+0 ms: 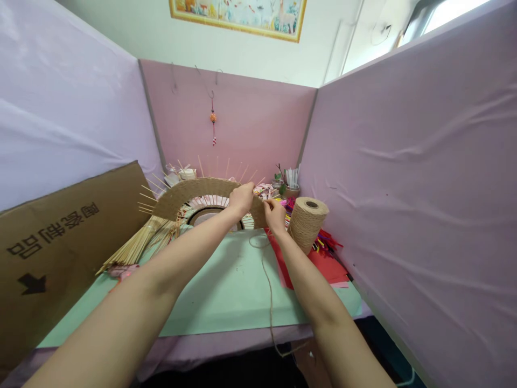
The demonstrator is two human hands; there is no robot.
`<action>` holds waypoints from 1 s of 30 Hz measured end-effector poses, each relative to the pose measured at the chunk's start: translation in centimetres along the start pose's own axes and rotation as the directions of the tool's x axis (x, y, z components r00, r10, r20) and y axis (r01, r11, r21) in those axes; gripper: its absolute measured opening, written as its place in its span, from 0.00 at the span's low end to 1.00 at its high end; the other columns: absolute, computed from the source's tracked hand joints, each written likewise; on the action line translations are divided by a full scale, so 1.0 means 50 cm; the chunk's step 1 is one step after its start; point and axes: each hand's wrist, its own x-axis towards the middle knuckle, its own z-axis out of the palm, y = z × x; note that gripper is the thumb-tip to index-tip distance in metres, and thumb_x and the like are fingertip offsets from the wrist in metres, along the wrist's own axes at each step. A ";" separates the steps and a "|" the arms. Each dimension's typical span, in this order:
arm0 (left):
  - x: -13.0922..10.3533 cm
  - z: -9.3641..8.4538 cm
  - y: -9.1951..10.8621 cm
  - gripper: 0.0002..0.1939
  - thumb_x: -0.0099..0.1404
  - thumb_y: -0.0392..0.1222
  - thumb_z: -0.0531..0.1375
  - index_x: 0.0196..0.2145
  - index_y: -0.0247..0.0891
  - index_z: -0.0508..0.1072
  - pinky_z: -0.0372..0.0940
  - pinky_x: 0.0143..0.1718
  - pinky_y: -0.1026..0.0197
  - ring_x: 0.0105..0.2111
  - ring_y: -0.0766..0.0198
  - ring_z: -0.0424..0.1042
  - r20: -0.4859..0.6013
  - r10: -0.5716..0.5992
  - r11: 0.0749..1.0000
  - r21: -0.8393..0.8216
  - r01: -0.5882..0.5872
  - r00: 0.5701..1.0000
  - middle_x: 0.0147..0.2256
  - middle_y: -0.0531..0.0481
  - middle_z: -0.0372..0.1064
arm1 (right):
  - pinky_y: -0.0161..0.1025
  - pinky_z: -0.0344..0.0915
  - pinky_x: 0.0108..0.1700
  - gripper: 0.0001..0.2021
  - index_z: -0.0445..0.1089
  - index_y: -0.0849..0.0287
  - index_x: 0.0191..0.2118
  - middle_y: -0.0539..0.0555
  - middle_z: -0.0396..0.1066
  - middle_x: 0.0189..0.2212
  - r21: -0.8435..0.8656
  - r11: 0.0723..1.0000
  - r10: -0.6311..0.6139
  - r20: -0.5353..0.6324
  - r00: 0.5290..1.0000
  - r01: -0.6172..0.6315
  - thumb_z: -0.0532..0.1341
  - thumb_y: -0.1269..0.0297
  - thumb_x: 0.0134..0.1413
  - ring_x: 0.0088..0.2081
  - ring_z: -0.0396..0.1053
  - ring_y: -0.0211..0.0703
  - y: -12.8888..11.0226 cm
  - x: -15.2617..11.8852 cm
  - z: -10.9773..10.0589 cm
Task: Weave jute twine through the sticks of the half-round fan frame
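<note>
A woven twine arch [197,187] with thin sticks poking out of its outer edge stands over the table. My left hand [242,198] is closed around the upper right part of its band. Lower on the right end, my right hand [275,214] pinches at the edge, apparently on the twine. Loose twine [267,280] runs from near my right hand down over the table's front edge. Beside my right forearm stands a large spool of twine [309,221]. What lies under my left fingers is hidden.
A bundle of thin sticks [131,245] lies left, beside a cardboard sheet [60,248]. Red paper [327,268] lies under the spool. A pot of white sticks [291,183] stands at the back right. Fabric-covered partitions [404,161] enclose the green tabletop [218,285].
</note>
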 end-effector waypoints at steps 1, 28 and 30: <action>-0.003 0.003 0.002 0.12 0.66 0.39 0.53 0.46 0.42 0.71 0.63 0.45 0.55 0.46 0.50 0.73 -0.014 -0.011 1.000 0.001 0.011 1.000 0.45 0.40 0.74 | 0.38 0.61 0.38 0.13 0.73 0.60 0.33 0.56 0.75 0.31 0.015 1.000 0.019 -0.022 1.000 -0.019 0.52 0.61 0.56 0.32 0.68 0.44 0.000 0.001 -0.001; -0.027 0.003 0.022 0.10 0.68 0.46 0.53 0.44 0.44 0.70 0.61 0.42 0.58 0.45 0.53 0.73 -0.074 -0.068 0.997 0.022 0.070 0.995 0.45 0.45 0.74 | 0.43 0.60 0.46 0.10 0.68 0.61 0.36 0.61 0.69 0.37 -0.169 0.972 -0.191 -0.149 0.970 0.166 0.51 0.67 0.61 0.40 0.65 0.47 -0.049 0.067 -0.075; -0.026 0.005 0.020 0.10 0.67 0.46 0.54 0.44 0.45 0.70 0.62 0.42 0.57 0.45 0.53 0.73 -0.075 -0.065 0.997 0.028 0.068 0.995 0.45 0.45 0.74 | 0.44 0.59 0.46 0.09 0.68 0.61 0.35 0.61 0.69 0.37 -0.188 0.974 -0.154 -0.134 0.979 0.127 0.51 0.68 0.60 0.39 0.65 0.48 -0.051 0.082 -0.074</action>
